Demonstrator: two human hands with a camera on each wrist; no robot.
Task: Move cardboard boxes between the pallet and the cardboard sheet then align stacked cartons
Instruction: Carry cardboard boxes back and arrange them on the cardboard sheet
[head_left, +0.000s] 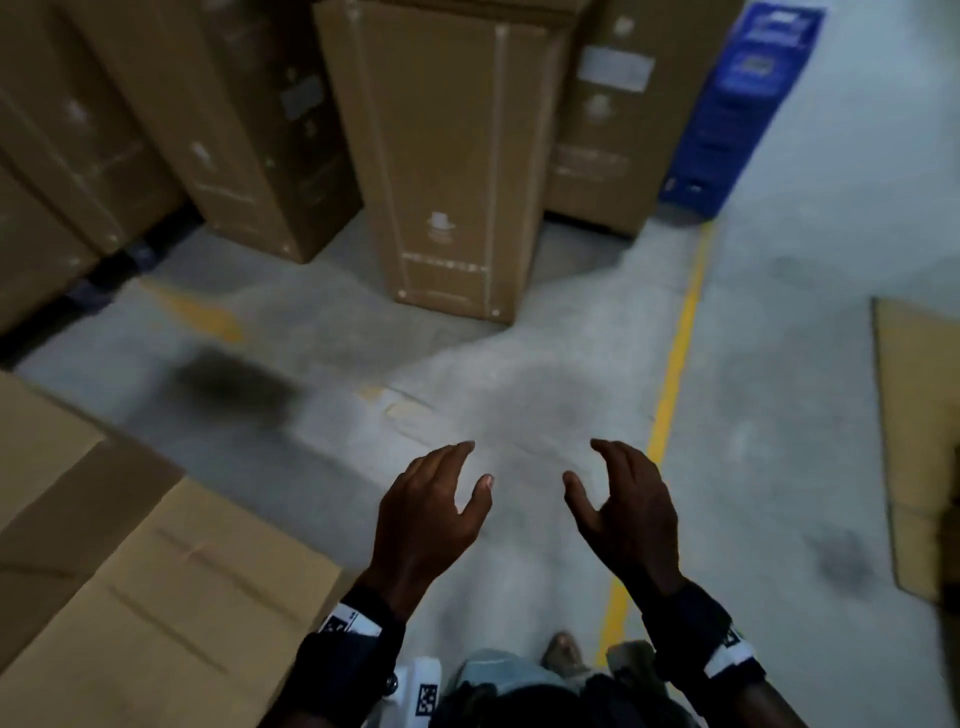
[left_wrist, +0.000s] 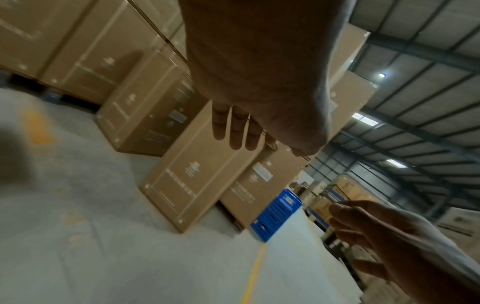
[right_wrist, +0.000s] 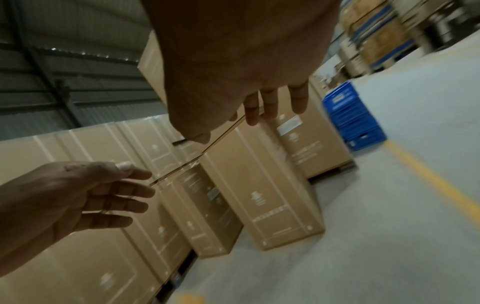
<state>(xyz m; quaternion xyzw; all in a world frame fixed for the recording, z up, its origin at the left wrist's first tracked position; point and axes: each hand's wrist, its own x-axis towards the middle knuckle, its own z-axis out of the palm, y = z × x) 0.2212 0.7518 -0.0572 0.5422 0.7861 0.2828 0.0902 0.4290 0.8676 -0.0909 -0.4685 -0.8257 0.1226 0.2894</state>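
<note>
Both hands raised empty over the warehouse floor (head_left: 519, 374).

Tall cardboard boxes (head_left: 447, 156) are stood across the upper frame; a cardboard sheet (head_left: 914, 431) is laid at right edge. The left hand (head_left: 431, 514) and right hand (head_left: 628, 514) are held palms inward, each grip wide, nothing held.

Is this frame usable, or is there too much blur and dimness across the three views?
Head view: dim, motion-smeared cartons, hands fairly sharp. Left wrist view: tilted, left hand looms dark, floor blurred. Right wrist view: tilted, background streaked, right hand underexposed.
</note>
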